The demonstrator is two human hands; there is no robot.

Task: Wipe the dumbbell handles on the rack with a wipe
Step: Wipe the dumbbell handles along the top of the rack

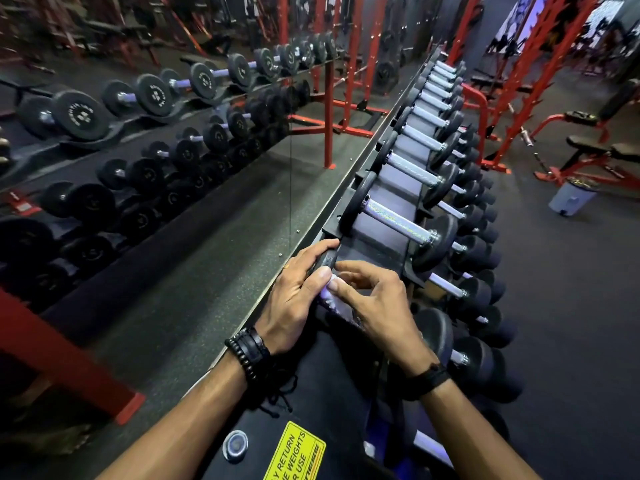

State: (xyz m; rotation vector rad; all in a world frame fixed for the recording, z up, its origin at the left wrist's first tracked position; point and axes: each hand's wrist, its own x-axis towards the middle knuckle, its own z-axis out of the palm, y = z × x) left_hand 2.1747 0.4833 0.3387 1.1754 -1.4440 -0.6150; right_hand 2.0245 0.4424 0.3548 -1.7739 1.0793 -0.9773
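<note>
We find the left hand [294, 299] curled over the near top edge of the dumbbell rack [377, 237], thumb pressing the pale wipe [337, 301], while the right hand [377, 299] pinches that wipe between its fingers [341, 289] (nearest chrome handle [398, 218] lies just beyond, untouched).

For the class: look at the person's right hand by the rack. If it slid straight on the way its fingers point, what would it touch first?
The right hand points up-left, so it would probably first meet the left hand, whose thumb already lies beside the white wipe. Depth is hard to judge.
</note>
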